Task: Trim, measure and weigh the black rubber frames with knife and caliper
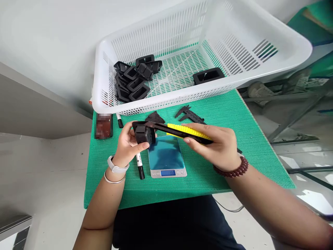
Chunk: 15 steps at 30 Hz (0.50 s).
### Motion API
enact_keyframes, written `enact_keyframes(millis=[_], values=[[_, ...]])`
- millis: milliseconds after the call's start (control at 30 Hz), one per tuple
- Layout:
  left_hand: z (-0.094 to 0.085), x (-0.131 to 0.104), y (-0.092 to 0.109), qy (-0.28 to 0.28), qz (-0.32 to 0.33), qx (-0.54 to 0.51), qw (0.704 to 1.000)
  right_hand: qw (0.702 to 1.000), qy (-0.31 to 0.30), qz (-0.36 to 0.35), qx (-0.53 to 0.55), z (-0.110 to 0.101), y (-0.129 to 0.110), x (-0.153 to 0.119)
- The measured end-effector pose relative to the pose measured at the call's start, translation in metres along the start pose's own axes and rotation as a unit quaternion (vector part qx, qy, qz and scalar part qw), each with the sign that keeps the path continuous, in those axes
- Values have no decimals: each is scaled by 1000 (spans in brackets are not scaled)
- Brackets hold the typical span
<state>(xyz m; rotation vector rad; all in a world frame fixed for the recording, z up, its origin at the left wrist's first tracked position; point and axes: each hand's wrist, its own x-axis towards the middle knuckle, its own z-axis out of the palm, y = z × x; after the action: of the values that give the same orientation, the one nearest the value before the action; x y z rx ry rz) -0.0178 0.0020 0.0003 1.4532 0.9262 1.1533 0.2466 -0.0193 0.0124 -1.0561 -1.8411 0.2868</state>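
Observation:
My left hand grips a black plastic part with a flat rim and a boxy body, holding it above the left side of a digital scale. In my right hand is a utility knife with a yellow and black handle. Its dark tip end reaches left to the rim of the part and seems to touch it; the blade's edge cannot be made out. Below my left hand a white marker with a black cap lies beside the scale.
A white plastic basket stands at the back, with several black parts heaped at its left and another at its right. Black calipers, dark scraps, a phone and a second marker lie on the green mat.

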Motion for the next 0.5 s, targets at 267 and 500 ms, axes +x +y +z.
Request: enact_keyframes(millis=[267,500], values=[[-1,-1,0,-6,-1,6,1000,1000,-6,15,-6,-1,0,1],[-1,-1,-1,1,0,-3,1000,1000,-10,16,7,1,1,1]])
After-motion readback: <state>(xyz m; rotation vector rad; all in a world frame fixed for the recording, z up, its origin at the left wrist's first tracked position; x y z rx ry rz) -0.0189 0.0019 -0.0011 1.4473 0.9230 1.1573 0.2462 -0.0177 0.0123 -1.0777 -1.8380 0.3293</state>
